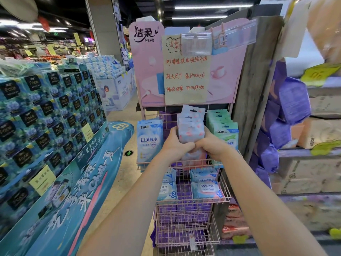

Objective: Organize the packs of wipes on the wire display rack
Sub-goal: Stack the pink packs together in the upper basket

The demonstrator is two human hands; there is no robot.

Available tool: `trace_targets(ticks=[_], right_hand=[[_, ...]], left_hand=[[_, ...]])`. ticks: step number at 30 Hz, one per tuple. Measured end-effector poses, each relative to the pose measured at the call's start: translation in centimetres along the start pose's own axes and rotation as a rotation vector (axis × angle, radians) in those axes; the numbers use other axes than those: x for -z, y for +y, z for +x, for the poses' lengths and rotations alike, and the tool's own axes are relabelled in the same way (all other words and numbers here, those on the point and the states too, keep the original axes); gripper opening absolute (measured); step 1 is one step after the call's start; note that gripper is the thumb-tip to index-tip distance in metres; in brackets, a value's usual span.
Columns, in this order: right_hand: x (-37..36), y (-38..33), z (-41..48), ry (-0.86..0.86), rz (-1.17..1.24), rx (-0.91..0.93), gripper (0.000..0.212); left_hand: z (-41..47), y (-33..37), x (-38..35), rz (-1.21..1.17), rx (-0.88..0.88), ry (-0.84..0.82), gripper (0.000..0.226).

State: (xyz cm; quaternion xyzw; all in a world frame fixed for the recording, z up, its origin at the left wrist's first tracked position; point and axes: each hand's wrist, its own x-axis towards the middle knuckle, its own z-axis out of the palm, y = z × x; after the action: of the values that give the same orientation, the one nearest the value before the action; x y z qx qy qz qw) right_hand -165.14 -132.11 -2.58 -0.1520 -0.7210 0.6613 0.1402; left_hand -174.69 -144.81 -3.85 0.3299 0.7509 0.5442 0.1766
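Nearest and lowest on the pink wire display rack (224,183): baskets of purple packs (184,213), print too blurred to read. One shelf up, light-blue packs (168,191) marked 纯水, just beside pink-and-blue packs (206,189) printed "999". Above those, left grip (175,143) and right grip (212,145) both clamped on one stack of pink-patterned wipe packs (191,130), fingers curled round its two sides, thumbs meeting at the lower front. Stack upright in the middle of the top shelf, between a blue 洁柔 pack (149,139) reading "EDI 纯水" and green 洁柔 packs (224,130); resting on the wire or lifted clear of it, cannot tell, base hidden behind the hands. Probably squaring the stack into its row. Risks, as a judgement only: soft, slick packs fanning apart and sliding out if the squeeze eases unevenly; rear packs, standing taller and held less firmly, tipping back against the grid; a knuckle nudging the blue or green neighbours over; a loose pack dropping past the low front rail onto the shelf below. Behind the shelf, a handwritten yellow sign (186,71) in red characters, headed 洁柔, clipped over a pink header board (145,36) bearing the same brand. Farther left, stacked blue tissue cartons (46,111) labelled "Face".
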Motion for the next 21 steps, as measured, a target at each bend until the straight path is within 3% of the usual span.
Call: trace_targets(ticks=[6, 11, 15, 21], right_hand=[[-0.2, 0.9, -0.2, 0.067, -0.005, -0.053, 0.103], [-0.3, 0.5, -0.4, 0.094, 0.093, -0.047, 0.09], [-0.8, 1.1, -0.4, 0.194, 0.196, -0.055, 0.068], [-2.0, 1.1, 0.4, 0.221, 0.228, -0.018, 0.07]], left_hand=[[0.2, -0.2, -0.1, 0.017, 0.103, -0.126, 0.091], [0.0, 0.1, 1.0, 0.112, 0.155, -0.243, 0.119], [-0.2, -0.2, 0.8, 0.118, 0.124, -0.269, 0.135], [-0.3, 0.3, -0.1, 0.093, -0.02, -0.179, 0.124]])
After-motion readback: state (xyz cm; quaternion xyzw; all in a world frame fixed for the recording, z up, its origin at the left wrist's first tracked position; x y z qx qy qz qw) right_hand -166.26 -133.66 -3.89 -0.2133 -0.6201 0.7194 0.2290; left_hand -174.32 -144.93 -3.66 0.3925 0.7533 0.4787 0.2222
